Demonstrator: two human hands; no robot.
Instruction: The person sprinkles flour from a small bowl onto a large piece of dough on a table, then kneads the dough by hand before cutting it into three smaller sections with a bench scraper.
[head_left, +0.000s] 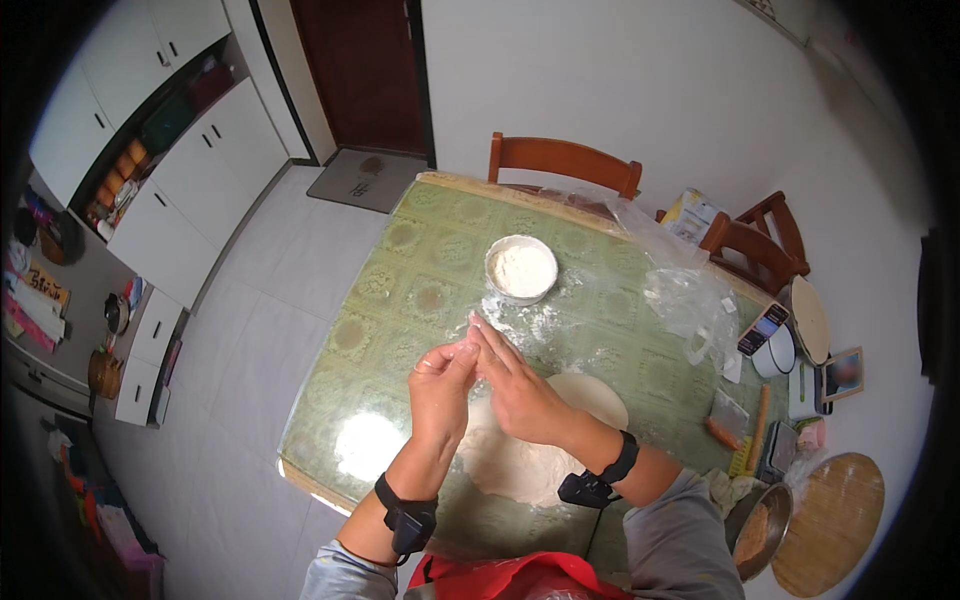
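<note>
My left hand (444, 386) and my right hand (521, 390) meet at the fingertips above the table. The left thumb and fingers press against the right fingers, whose tips point forward, whitened with flour. Whether a scrap of dough is between them cannot be made out. Below my hands spreads a large flat piece of dough (517, 472), partly covered by my right hand and forearm. A smoother round sheet, apparently dough (600, 397), lies at its upper right. Beyond my fingertips stands a bowl of white flour (522, 268), with loose flour (525, 319) scattered in front of it.
A patterned green table cover (360, 375) lies beneath everything. Clear plastic bags (690, 300) rest at the far right. Along the right side are a phone (763, 328), a white enamel bowl (774, 352), a rolling pin (760, 427), a metal bowl (761, 529) and a round wooden board (829, 525).
</note>
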